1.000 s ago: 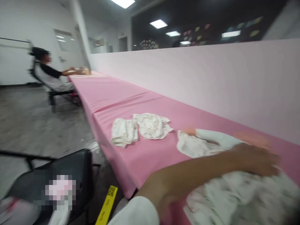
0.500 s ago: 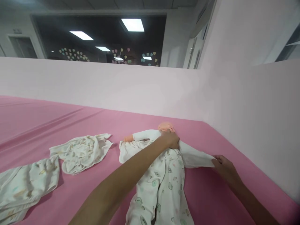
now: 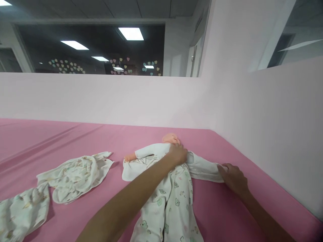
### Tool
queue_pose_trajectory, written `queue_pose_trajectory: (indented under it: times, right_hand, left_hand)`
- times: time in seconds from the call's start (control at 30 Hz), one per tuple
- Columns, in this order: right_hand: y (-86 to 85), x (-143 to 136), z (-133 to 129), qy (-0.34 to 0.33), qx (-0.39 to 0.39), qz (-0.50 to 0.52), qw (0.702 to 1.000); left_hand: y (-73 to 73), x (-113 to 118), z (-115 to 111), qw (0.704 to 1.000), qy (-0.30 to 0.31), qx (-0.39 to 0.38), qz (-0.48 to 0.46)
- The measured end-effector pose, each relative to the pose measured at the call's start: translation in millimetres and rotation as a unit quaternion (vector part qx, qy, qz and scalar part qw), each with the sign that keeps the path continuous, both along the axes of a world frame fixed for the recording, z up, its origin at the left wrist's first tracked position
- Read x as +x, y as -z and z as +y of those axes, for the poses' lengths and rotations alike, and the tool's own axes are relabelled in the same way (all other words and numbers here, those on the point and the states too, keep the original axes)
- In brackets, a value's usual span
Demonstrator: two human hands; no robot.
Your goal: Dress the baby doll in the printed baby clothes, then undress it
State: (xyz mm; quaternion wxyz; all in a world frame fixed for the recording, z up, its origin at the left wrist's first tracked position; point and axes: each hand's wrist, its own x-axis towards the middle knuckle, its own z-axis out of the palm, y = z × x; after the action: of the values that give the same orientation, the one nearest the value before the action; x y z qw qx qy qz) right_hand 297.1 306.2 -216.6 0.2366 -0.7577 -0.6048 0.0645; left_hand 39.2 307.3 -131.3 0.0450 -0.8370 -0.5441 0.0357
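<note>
A baby doll [image 3: 171, 138] lies on its back on a pink padded surface [image 3: 214, 208], its head toward the wall. It has on white baby pajamas [image 3: 153, 210] printed with small animals and leaves. My left hand [image 3: 178, 154] is closed on the pajamas at the upper chest, just below the doll's head, and its fingertips are partly hidden. Out to the side, my right hand [image 3: 233, 176] pinches the cuff of the white sleeve [image 3: 204, 169]. The doll's arm on that side is out of sight. Its other hand [image 3: 130, 157] shows beyond the opposite sleeve.
To the left lie a crumpled printed baby garment [image 3: 75, 178] and a second printed garment [image 3: 25, 210], cut off by the frame edge. A white wall [image 3: 101, 101] bounds the back and right sides. Above it is a dark window [image 3: 96, 47] with heart stickers.
The view has shifted slightly right. The sleeve, smooth and taut before, is now more wrinkled, with my right hand nearer the doll. My left hand stays on the chest.
</note>
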Motion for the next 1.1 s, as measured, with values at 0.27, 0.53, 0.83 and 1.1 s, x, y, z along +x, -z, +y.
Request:
queue_pose_trajectory:
  times: [0.27, 0.53, 0.83, 1.1]
  right_hand:
    - [10.9, -46, -18, -0.113, 0.039, -0.051, 0.992]
    - [-14.9, -21, -15, 0.039, -0.038, 0.040, 0.998]
    - [-21.5, -3, -19, 0.004, -0.001, 0.289, 0.957]
    - [-24.4, 6, -16, -0.036, 0.038, 0.346, 0.937]
  left_hand:
    - [20.7, 42, 9, 0.994, 0.107, -0.024, 0.008]
    - [26.2, 37, 20, 0.995, 0.093, -0.027, -0.030]
    - [15.0, 21, 18, 0.993, 0.071, -0.015, -0.088]
    - [14.4, 20, 18, 0.993, 0.099, -0.032, -0.064]
